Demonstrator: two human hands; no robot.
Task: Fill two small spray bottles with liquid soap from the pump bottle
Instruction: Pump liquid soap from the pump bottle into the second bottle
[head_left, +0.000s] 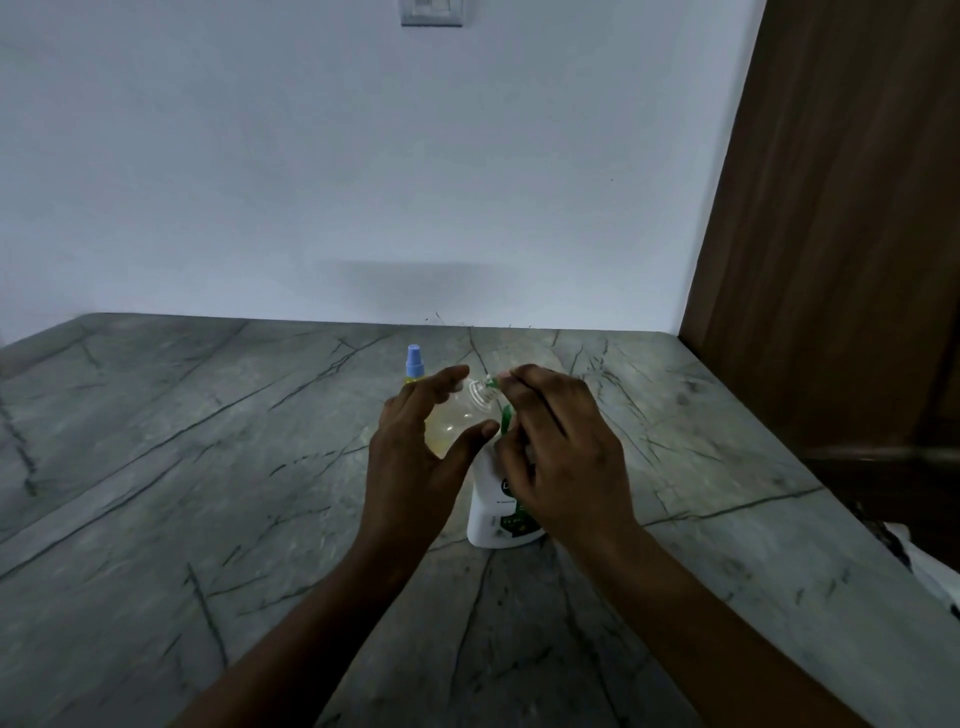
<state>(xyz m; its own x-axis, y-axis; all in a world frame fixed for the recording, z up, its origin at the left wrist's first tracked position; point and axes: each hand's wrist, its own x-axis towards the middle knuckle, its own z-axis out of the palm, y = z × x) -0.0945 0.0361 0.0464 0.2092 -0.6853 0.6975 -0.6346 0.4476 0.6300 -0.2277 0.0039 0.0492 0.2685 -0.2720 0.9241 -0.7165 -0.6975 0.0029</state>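
Your left hand (415, 452) holds the clear spray bottle (457, 415), probably light and slick, tilted between thumb and fingers. Your right hand (561, 457) pinches the green spout (494, 383) of the pump bottle (488, 514), which stands on the table (208, 467). Grip mid-body.

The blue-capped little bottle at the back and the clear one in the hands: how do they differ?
The blue-capped bottle stands upright on the counter, untouched; the clear bottle is held tilted by the left hand. The blue-capped bottle wears its cap, whereas the clear bottle's white ridged neck shows, with the right hand pinching a small piece at it. Both hold yellowish liquid.
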